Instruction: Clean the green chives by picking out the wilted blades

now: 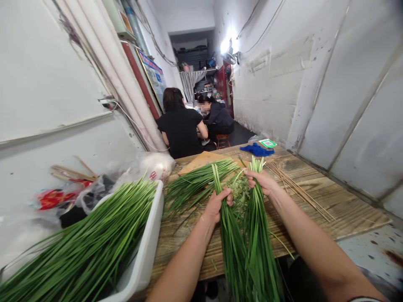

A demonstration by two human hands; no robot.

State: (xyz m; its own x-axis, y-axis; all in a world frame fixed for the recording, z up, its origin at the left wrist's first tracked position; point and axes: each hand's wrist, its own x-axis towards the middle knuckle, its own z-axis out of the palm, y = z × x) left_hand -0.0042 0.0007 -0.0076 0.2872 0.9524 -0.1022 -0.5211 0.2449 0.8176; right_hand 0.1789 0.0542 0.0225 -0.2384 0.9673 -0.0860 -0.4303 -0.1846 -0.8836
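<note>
Left hand point(219, 202): grips slim, long-leaved green bundle point(232, 235)
Right hand point(260, 180): grips fuller, long-leaved green bundle point(260, 228), lower tips cut off

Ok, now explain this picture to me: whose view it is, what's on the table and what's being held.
There is no machine here, just a person's bare hands. The camera sits on that person's head, looking forward and down. The left hand holds a bunch of greens; the right hand holds a second bunch, pale ends up. On the table lie a pile of loose greens, thin sticks, a blue cloth and a green card. At the left, a white tub holds more greens. Two other people sit beyond.
</note>
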